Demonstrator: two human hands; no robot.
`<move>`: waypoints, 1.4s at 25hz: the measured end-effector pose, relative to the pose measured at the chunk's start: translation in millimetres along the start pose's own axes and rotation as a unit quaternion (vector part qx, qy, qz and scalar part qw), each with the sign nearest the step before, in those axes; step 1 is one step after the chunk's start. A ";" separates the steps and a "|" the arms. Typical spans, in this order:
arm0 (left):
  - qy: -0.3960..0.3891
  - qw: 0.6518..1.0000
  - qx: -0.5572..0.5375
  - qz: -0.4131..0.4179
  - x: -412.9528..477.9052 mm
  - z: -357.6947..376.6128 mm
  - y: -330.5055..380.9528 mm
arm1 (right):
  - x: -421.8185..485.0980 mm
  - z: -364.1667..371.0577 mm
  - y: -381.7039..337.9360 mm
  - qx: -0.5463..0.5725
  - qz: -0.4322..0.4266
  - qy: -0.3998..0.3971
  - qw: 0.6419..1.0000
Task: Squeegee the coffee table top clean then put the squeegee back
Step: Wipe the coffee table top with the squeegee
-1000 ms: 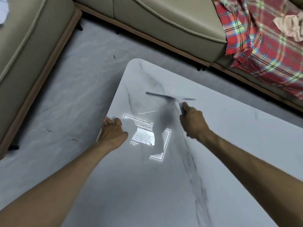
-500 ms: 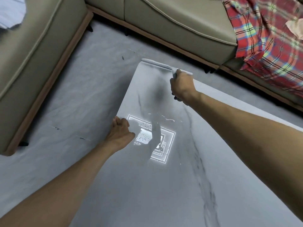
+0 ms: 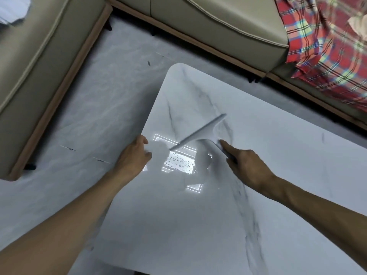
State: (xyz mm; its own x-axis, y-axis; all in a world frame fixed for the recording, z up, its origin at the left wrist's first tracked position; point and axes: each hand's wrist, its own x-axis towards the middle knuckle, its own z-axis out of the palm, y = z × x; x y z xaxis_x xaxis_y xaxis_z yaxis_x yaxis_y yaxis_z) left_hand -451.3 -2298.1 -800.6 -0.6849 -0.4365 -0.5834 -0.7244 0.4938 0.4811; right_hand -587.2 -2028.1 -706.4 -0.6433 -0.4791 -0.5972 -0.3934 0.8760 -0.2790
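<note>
**Squeegee on table top, held by right hand**

Head view: The right hand (image 3: 248, 165) grips the squeegee (image 3: 198, 133) by its handle, index finger extended along it. The blade runs diagonally just ahead of this hand, on the marble coffee table (image 3: 278, 145) (blurred, so contact cannot be confirmed). The left hand (image 3: 135, 155) rests on the table's left edge, fingers curled over it, holding nothing else. Between the hands lies a bright reflection (image 3: 178, 161) speckled with droplets. Beyond the table stands a beige sofa (image 3: 208, 22) with a plaid blanket (image 3: 327, 46).
</note>
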 end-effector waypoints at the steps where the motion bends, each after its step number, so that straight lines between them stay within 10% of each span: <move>1: 0.024 1.000 -0.011 0.009 -2.5 0.0 -4.4 | -11.2 -3.6 13.9 -0.009 0.015 -0.013 1.000; 15: 0.060 0.994 -0.029 -0.085 -32.5 0.5 -29.3 | 156.9 -34.6 -83.6 0.153 0.152 0.124 0.969; 23: -0.011 0.985 -0.122 -0.121 -35.9 9.9 -35.9 | 56.1 36.7 -70.4 -0.050 -0.104 0.026 0.993; 29: -0.046 0.990 -0.057 -0.116 -37.2 9.0 -26.2 | -29.2 20.2 20.8 -0.211 -0.095 -0.039 0.972; 35: 0.074 0.964 -0.173 -0.186 -39.4 5.6 -38.1 | -5.8 13.4 -20.3 -0.095 -0.101 0.037 0.990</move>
State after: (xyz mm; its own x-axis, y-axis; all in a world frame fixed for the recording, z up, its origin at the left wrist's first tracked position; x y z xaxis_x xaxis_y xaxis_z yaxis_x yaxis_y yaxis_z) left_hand -396.3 -2295.5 -799.6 -0.3576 -0.6499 -0.6706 -0.8876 0.0134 0.4604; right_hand -566.6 -2042.2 -707.4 -0.5829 -0.6517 -0.4853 -0.6301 0.7396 -0.2364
